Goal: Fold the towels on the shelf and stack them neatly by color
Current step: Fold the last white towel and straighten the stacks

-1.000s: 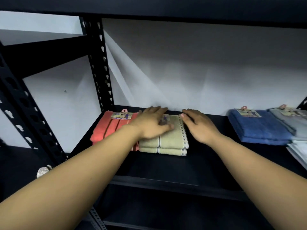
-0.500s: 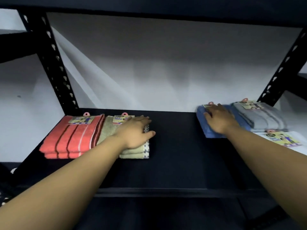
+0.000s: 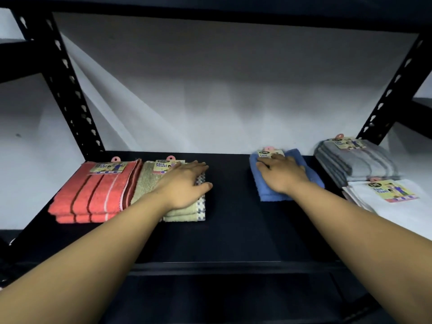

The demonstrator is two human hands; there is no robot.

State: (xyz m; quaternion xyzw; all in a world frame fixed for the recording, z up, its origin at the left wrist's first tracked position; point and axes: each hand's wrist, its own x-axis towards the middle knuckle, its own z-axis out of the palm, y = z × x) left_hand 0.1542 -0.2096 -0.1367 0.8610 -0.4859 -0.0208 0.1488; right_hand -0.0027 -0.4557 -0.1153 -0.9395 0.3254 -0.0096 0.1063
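On the black shelf [image 3: 229, 235] lie folded towels. A red striped stack [image 3: 93, 195] sits at the far left, touching an olive-green stack [image 3: 149, 183]. My left hand [image 3: 184, 183] rests flat on the green stack, fingers straight. To the right lies a blue stack [image 3: 266, 195], and my right hand [image 3: 280, 174] lies flat on top of it. A grey striped stack [image 3: 360, 162] sits at the back right, with a white towel [image 3: 397, 206] in front of it. Paper labels with pink hooks top each stack.
Black perforated uprights stand at the back left [image 3: 70, 90] and back right [image 3: 392, 90]. A white wall closes the back. Another shelf board hangs overhead [image 3: 210, 5]. Bare shelf lies between the green and blue stacks.
My right hand left the green stack and moved right onto the blue stack. The view swung right, bringing the grey and white towels into sight. My left hand stayed on the green stack.
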